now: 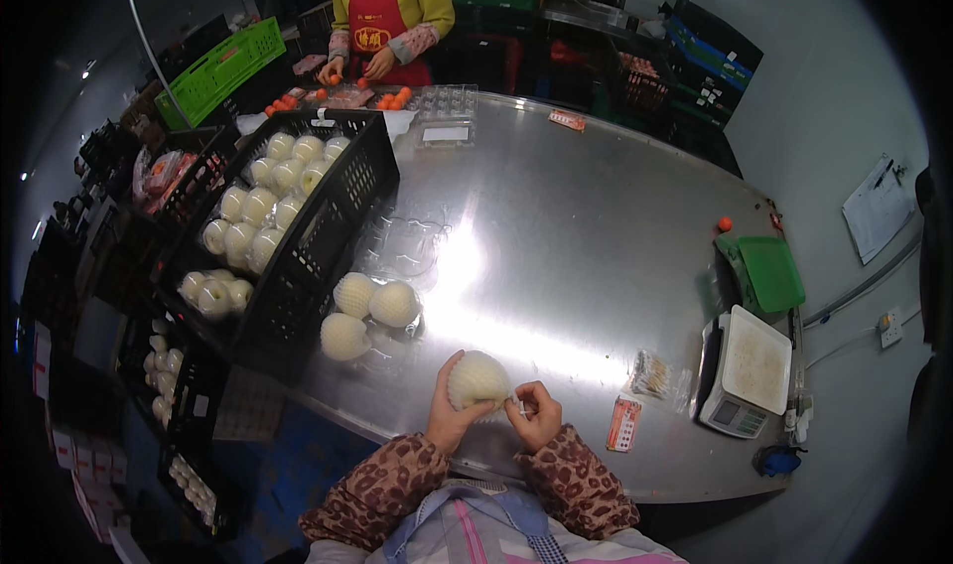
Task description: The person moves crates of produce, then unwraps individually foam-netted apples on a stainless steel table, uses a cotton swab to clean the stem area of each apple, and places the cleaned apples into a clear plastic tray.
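Note:
A round pale fruit in a white foam net (479,377) is held over the near edge of the metal table. My left hand (452,415) wraps round its left side and underside. At its lower right, my right hand (536,420) has its fingers pinched close to the net; whatever lies between the fingertips is too small to make out. Just beyond, to the left, three similar netted fruits (395,304) sit in a clear plastic tray (382,355). Another clear tray (402,246) lies behind them.
A black crate (342,192) of packed netted fruits stands at left. Right on the table are a white scale (752,360), green container (772,274), small bag of thin sticks (652,375) and orange-white label sheet (623,423). Across the table, a person in a red apron (375,28) handles orange fruits.

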Motion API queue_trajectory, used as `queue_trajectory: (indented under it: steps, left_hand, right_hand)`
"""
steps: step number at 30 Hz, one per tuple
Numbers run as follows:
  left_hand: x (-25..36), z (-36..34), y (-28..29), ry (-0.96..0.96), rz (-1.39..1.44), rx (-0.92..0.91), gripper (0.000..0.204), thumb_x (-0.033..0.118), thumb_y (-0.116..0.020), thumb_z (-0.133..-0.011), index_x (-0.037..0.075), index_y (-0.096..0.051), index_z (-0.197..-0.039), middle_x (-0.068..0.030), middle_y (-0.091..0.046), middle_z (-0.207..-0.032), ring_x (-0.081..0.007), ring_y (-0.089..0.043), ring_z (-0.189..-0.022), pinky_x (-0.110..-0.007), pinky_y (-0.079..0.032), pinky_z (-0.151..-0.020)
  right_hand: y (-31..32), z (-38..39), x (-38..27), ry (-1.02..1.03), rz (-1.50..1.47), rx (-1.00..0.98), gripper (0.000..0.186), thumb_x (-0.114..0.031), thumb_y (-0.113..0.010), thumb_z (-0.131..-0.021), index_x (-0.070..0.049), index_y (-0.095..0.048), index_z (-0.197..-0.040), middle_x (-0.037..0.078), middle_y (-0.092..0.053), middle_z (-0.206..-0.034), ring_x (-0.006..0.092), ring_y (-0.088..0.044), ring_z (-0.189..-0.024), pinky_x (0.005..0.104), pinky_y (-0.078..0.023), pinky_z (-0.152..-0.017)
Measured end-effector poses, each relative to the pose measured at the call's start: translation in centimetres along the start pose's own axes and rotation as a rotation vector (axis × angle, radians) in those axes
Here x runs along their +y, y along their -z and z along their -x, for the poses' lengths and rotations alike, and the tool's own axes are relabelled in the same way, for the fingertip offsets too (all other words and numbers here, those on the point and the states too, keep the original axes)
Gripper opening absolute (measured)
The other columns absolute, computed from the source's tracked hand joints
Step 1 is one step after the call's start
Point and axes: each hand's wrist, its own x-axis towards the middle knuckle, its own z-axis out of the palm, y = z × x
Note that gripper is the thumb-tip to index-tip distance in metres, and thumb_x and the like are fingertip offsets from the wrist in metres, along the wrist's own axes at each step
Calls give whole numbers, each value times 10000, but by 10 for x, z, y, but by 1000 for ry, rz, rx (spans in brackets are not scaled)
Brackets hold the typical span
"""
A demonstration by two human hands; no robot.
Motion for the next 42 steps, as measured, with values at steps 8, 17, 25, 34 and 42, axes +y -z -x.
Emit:
queue_trajectory:
  steps: [8,17,25,34,42]
  left_hand:
    - [-7,-4,14,146,182,-53,742,47,-711,-791,45,-306,-1412,-130,-476,-1295,-243,-515,-1180,-367,-485,-959]
    - [-18,1,27,568,305,-183,576,292,-659,-889,88,-390,-1355,-91,-522,-1247,-218,-548,-1140,-406,-531,-892]
    - [-10,-11,33,527,364,-166,548,216,-685,-870,109,-420,-1338,-64,-548,-1212,-182,-558,-1105,-365,-529,-871]
    - [89,-179,122,160,-168,199,614,210,-761,-789,81,-423,-1285,-83,-576,-1141,-229,-593,-1057,-408,-560,-786]
    - [89,-322,186,56,-861,290,830,261,-859,-616,47,-423,-1289,-154,-585,-1156,-286,-612,-1034,-376,-518,-871]
  right_hand:
    - [21,-12,-5,-187,-174,-194,553,-157,-767,-745,-39,-544,-1236,30,-619,-1085,52,-505,-656,210,-400,-565]
    - [18,-5,-1,147,234,-269,1042,-457,-892,-540,-64,-425,-1384,166,-516,-1276,304,-571,-1120,361,-510,-872]
    - [-3,-9,7,215,274,-136,996,-390,-897,-550,-63,-442,-1373,112,-555,-1185,200,-568,-803,294,-485,-672]
    - [-5,-1,13,-48,37,95,535,-84,-698,-727,-48,-549,-1240,25,-548,-1028,57,-280,-557,199,-272,-507]
    - [-23,25,17,-145,9,296,397,-81,-683,-769,-51,-610,-1158,-17,-556,-904,27,-303,-565,184,-274,-507]
